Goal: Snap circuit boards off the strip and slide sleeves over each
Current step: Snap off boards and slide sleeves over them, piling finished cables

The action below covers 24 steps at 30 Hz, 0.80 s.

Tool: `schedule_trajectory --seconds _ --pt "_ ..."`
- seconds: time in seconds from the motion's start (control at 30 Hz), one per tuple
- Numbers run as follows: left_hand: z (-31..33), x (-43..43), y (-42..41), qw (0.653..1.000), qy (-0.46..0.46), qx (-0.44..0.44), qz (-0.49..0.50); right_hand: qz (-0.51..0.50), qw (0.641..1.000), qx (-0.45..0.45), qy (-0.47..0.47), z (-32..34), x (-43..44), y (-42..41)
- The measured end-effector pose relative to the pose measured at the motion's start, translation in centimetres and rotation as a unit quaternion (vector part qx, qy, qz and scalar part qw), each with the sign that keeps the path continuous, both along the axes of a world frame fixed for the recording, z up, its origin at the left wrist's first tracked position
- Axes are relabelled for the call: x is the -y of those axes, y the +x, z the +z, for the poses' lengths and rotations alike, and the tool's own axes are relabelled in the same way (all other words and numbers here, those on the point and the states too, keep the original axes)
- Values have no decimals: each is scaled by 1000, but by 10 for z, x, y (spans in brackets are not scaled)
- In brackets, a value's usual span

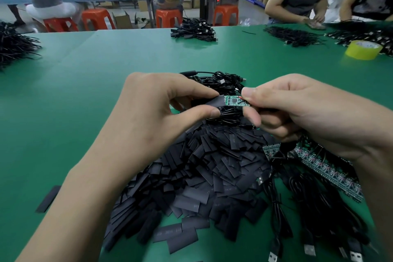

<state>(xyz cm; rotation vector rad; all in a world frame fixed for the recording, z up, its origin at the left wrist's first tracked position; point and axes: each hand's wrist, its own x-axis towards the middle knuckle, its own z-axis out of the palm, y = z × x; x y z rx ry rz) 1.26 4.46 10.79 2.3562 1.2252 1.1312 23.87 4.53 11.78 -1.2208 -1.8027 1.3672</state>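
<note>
A small green circuit board (235, 100) with red and black wires is held in mid-air above the table. My right hand (297, 108) pinches its right end between thumb and fingers. My left hand (170, 110) pinches a flat black sleeve (214, 103), whose open end covers the board's left end. Below my hands lies a big heap of black sleeves (202, 174). A strip of joined green circuit boards (325, 168) with cables attached lies under my right wrist.
The green table (95, 83) carries black cable bundles behind my hands (221, 82), at the far middle (194, 32), far right (295, 36) and far left (14, 47). A yellow tape roll (362, 50) sits at far right. USB plugs (308, 249) lie near the front. Two people stand opposite.
</note>
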Motion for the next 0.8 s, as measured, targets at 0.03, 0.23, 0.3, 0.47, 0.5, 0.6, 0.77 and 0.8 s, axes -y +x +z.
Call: schedule_trajectory --seconds 0.03,0.23,0.3,0.47,0.5,0.6,0.77,0.8 --pt "0 0 0 1000 0 -2 0 5 1000 4 0 0 0 0" --pt "-1 0 0 997 47 -64 -1 -4 997 78 18 0 0 0" --pt "-2 -1 1 995 61 -78 -4 -13 996 83 21 0 0 -1" --pt "-3 -1 -1 996 62 -56 -15 -22 999 26 -6 0 0 -1" --pt "-3 -1 -1 996 61 -57 -17 -21 1000 19 -9 0 0 -1" --pt "-4 -1 -1 997 56 -58 -18 -16 1000 17 -6 -2 -1 -1" --pt "-5 -2 -1 997 46 -60 -20 0 999 50 5 -1 -1 0" --pt "-5 -2 -1 996 46 -68 -23 0 998 63 9 -2 -1 0"
